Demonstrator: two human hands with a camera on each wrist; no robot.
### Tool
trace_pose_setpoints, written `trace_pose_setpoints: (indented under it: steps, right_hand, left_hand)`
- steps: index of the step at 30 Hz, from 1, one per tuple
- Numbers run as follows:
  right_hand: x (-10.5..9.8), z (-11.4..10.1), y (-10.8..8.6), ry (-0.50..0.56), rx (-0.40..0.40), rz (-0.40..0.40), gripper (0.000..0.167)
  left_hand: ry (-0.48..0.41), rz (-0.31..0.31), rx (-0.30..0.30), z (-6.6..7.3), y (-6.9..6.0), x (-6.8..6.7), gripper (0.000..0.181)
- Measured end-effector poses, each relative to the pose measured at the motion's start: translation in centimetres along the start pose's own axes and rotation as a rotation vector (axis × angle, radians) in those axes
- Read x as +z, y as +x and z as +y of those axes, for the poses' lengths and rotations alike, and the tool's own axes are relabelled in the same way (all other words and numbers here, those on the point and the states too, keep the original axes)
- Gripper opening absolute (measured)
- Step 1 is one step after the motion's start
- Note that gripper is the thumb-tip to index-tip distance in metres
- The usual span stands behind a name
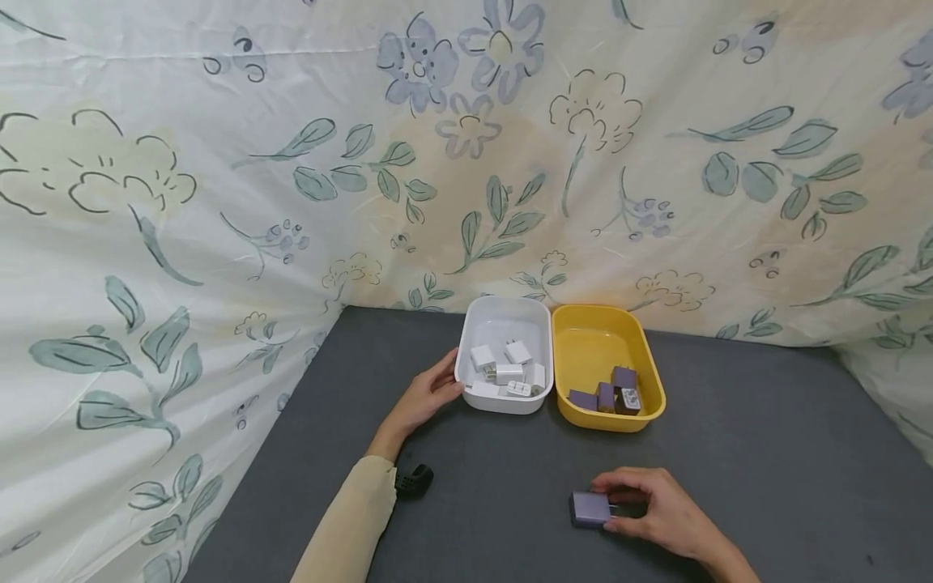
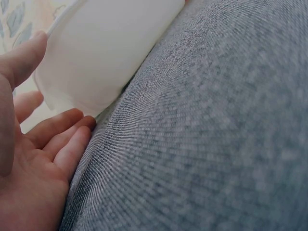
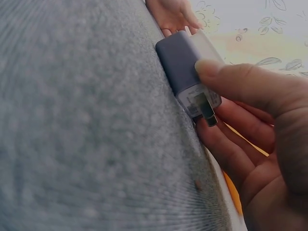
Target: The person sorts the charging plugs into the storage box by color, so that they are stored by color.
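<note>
A purple plug-in charger (image 1: 591, 509) is at the front right of the dark table. My right hand (image 1: 659, 514) pinches it at the prong end, thumb on one side and fingers on the other. Metal prongs show on the charger (image 3: 179, 60) in the right wrist view, pointing back toward my palm. Fingers of my left hand (image 1: 421, 398) touch the left wall of a white bin (image 1: 503, 401). They lie loosely extended in the left wrist view. White chargers (image 1: 509, 373) lie inside that bin. The yellow bin (image 1: 583, 332) beside it holds several purple chargers (image 1: 606, 396).
Both bins stand side by side near the back edge of the dark cloth-covered table (image 1: 488, 494). Behind and to the left hangs a floral curtain (image 1: 466, 210). A black band piece (image 1: 414, 482) is at my left wrist.
</note>
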State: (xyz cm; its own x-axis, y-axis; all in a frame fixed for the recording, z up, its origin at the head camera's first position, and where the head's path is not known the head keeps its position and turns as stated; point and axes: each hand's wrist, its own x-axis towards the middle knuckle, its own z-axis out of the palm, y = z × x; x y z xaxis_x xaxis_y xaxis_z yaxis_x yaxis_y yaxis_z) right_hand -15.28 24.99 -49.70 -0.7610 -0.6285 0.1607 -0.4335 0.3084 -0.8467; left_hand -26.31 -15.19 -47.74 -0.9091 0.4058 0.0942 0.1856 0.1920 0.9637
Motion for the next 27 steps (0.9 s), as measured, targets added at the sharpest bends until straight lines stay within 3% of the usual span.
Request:
trace_pose_setpoints:
  steps: [15,27]
  right_hand:
    - [0.27,0.0,0.01,0.024,0.047,0.102,0.042]
    - [0.62,0.15,-0.09,0.012,-0.02,0.226,0.041]
  left_hand:
    - [0.0,0.005,-0.005,0.14,0.0,0.06,0.069]
    - [-0.002,-0.001,-0.006,0.16,0.0,0.06,0.07]
